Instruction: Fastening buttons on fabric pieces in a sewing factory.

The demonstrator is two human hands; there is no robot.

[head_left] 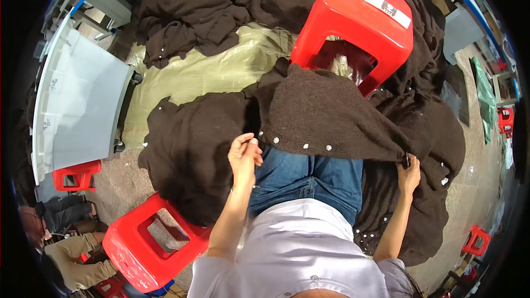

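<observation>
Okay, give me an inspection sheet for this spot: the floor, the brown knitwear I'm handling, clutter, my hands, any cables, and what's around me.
Surface: olive plastic sheet spread over a speckled floor.
Job's things: dark brown knitted garment with pale studs, draped over the lap; more brown knitwear heaped to the left and behind.
Clutter: red plastic stool ahead, another red stool at lower left.
Hands: left hand pinches the garment's studded edge; right hand grips its right end, with a small dark tool, kind unclear.
Cables: nothing seen.
Surroundings: grey-white bin at left; another person's legs at lower left; small red stools at the right edge.
</observation>
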